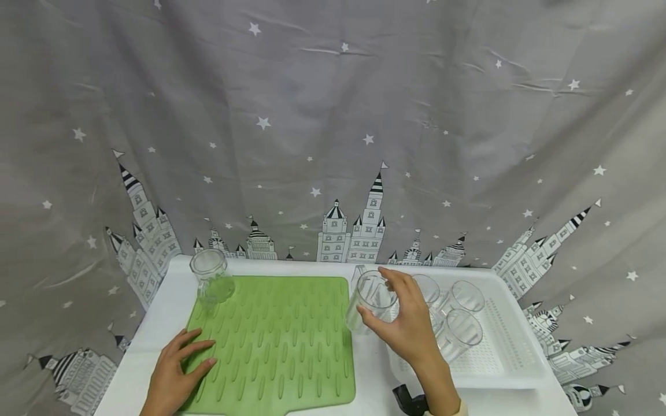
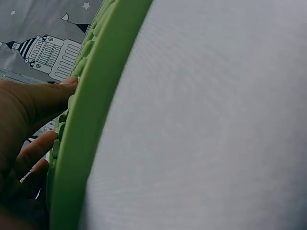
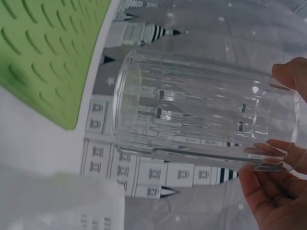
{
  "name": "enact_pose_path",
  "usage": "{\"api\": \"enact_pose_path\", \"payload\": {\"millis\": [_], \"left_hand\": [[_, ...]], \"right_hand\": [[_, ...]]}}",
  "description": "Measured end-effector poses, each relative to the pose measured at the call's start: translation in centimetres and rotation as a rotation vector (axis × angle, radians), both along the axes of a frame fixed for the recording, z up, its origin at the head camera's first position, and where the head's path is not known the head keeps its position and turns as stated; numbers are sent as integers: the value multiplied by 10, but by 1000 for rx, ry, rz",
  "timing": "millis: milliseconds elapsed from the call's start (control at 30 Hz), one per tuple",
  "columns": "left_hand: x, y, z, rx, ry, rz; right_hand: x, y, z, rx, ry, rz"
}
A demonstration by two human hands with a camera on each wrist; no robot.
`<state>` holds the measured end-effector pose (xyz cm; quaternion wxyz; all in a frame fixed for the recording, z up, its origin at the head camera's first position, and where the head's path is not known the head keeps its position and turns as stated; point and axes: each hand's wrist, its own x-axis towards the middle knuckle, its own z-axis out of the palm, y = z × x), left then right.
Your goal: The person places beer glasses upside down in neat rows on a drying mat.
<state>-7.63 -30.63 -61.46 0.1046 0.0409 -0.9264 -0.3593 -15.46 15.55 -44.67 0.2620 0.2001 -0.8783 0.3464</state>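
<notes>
My right hand [image 1: 408, 326] grips a clear glass mug [image 1: 359, 312] near its rim, thumb on one side and fingers on the other. In the head view the mug is between the green mat and the white tray; its handle [image 1: 359, 274] points away from me. The right wrist view shows the mug's ribbed, see-through wall [image 3: 201, 105] lying across the picture, with fingertips round the rim end. My left hand [image 1: 174, 370] rests on the left edge of the green ridged mat [image 1: 276, 341], fingers spread and loosely extended. In the left wrist view its fingers [image 2: 41, 146] touch the mat's edge.
Another clear glass [image 1: 208, 280] stands at the mat's back left corner. Several clear glasses [image 1: 460, 332] stand in the white perforated tray [image 1: 512, 346] on the right. Everything is on a white table [image 1: 372, 370], with a grey printed curtain [image 1: 312, 115] behind.
</notes>
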Motion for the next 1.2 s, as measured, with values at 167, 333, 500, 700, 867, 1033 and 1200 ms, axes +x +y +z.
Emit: {"api": "enact_pose_path", "payload": {"millis": [167, 333, 500, 700, 867, 1033, 1200], "left_hand": [[0, 1, 0, -6, 1, 6], [1, 0, -1, -16, -15, 11], [1, 0, -1, -17, -24, 8], [1, 1, 0, -15, -20, 11], [3, -1, 2, -18, -14, 14], [4, -2, 3, -19, -23, 14], [3, 0, 4, -7, -31, -6]], "right_hand": [[-2, -14, -2, -2, -3, 29], [-2, -27, -4, 2, 0, 56], [-1, -36, -5, -3, -18, 77], [-1, -42, -4, 7, -43, 80], [0, -46, -3, 7, -29, 88], [1, -49, -4, 9, -39, 94], [3, -49, -3, 6, -49, 93]]}}
